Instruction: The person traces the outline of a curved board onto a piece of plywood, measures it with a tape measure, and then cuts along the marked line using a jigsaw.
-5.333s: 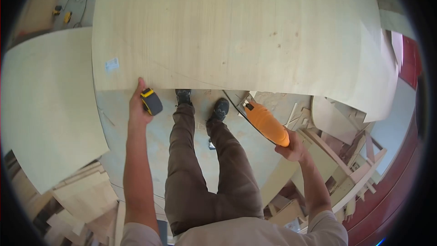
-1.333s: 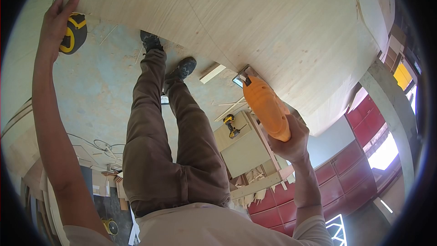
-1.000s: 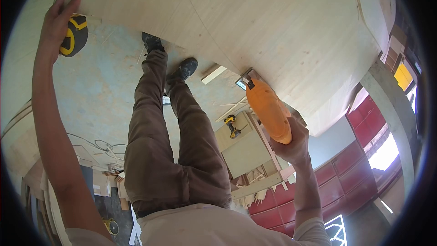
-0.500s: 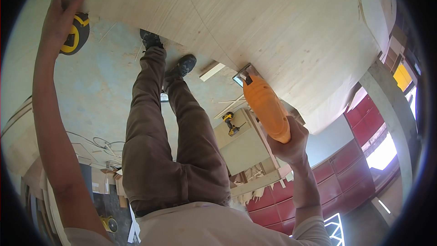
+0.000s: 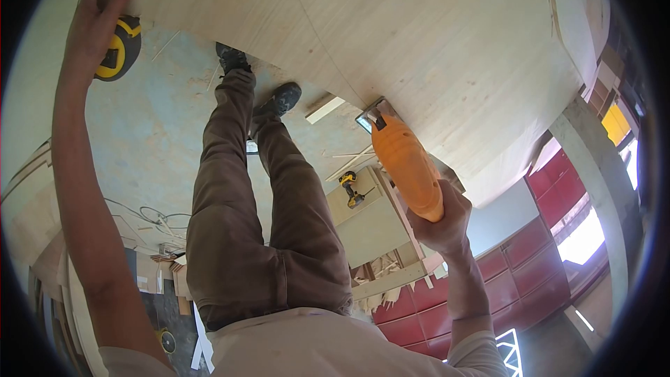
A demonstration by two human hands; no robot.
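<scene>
My left hand lies at the edge of a pale plywood board, thumb and forefinger stretched onto it. A yellow-and-black tape measure sits against its palm, the other fingers hidden around it. My right hand is wrapped around the rear of an orange jigsaw. The saw's metal shoe meets the board's near edge, where a thin pencil line runs down to it. The blade is hidden under the saw's front.
My feet in dark shoes stand on a dusty floor with wood strips. A yellow drill lies on a wooden crate below the saw. A cable coils on the floor at left. Red panels stand at right.
The view shifts slightly. The jigsaw stays at the end of the line on the board's edge, and my left hand keeps its place with the tape measure.
</scene>
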